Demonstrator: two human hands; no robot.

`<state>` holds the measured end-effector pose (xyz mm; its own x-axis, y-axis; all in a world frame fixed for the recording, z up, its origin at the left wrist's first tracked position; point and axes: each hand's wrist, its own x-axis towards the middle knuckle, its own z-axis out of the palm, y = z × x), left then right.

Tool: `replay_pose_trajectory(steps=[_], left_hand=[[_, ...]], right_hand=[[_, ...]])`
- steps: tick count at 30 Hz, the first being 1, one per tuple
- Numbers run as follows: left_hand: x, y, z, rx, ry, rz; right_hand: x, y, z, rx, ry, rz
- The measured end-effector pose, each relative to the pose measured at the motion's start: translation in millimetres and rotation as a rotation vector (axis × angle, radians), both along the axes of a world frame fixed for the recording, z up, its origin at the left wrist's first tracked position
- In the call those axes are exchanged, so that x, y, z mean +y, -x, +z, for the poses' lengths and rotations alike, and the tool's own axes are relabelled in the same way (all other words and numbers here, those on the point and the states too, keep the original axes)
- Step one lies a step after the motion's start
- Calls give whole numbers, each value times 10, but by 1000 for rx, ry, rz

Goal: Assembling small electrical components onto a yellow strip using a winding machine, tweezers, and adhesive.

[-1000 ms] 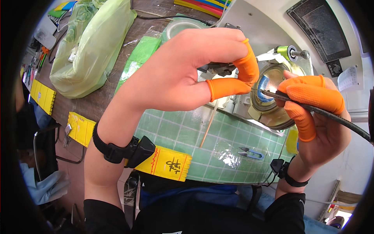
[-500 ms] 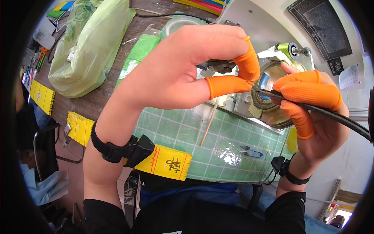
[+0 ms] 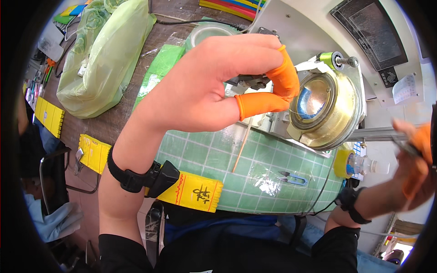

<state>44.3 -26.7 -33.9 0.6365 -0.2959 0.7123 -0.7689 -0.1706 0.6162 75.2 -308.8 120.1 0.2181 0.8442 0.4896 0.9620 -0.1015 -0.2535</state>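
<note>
My left hand, with orange finger covers on thumb and forefinger, pinches at the near left rim of a brass-coloured round dish. A fine strand seems to run from its fingertips over the dish, too thin to make out well. The dish is tilted on a white machine, with a blue and shiny patch inside. My right hand, smeared by motion, is at the far right edge, away from the dish. Its orange-covered fingers are round a dark slender tool, partly blurred.
Blue-handled thread snips and a thin wooden stick lie on the green gridded mat. A yellow-capped clear bottle stands at right. A yellow-green plastic bag is at upper left. Behind the dish is a machine panel.
My right hand has drawn away from the left fingertips to the far right with the dark tool, uncovering the dish and bottle. My left hand has shifted slightly left and keeps its pinch.
</note>
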Motion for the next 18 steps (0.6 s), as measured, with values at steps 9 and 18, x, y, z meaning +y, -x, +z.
replay_pose_trajectory(steps=[9,18], left_hand=[[-9,58,3,132,-32,10],[-152,113,208,154,-66,122]], right_hand=[[-312,589,-852,317,1073,-134],[-808,361,-1162,148,191,-687]])
